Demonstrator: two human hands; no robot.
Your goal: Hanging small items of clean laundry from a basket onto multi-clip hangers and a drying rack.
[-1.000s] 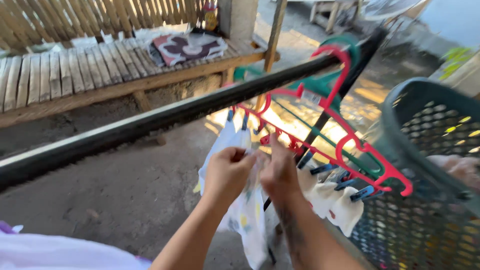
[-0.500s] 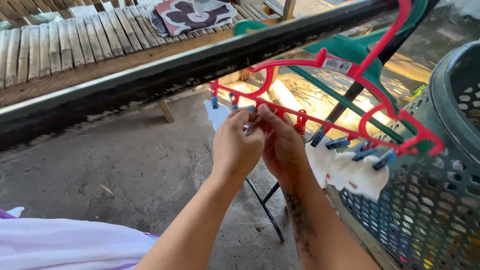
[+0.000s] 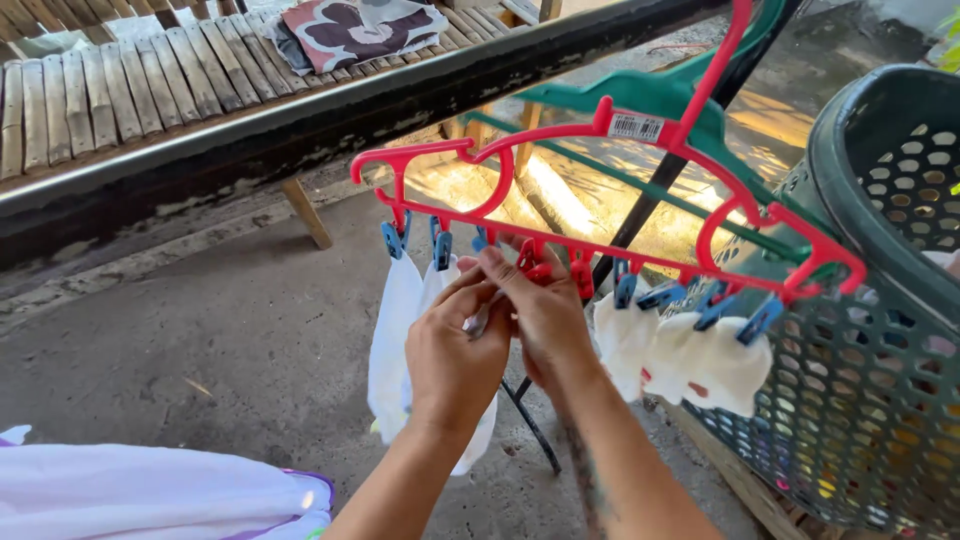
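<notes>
Both hands, left hand [image 3: 455, 350] and right hand [image 3: 540, 310], pinch a white cloth [image 3: 395, 340] at the red hanger [image 3: 600, 245], whose other clips mostly already hold cloths

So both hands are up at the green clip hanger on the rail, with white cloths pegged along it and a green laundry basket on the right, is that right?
Not quite: the clip hanger that the hands work at is red, as the head view shows; a green hanger sits behind it. The left hand and right hand are up at its clips, white cloths hang pegged along it, and the green laundry basket is on the right.
</notes>
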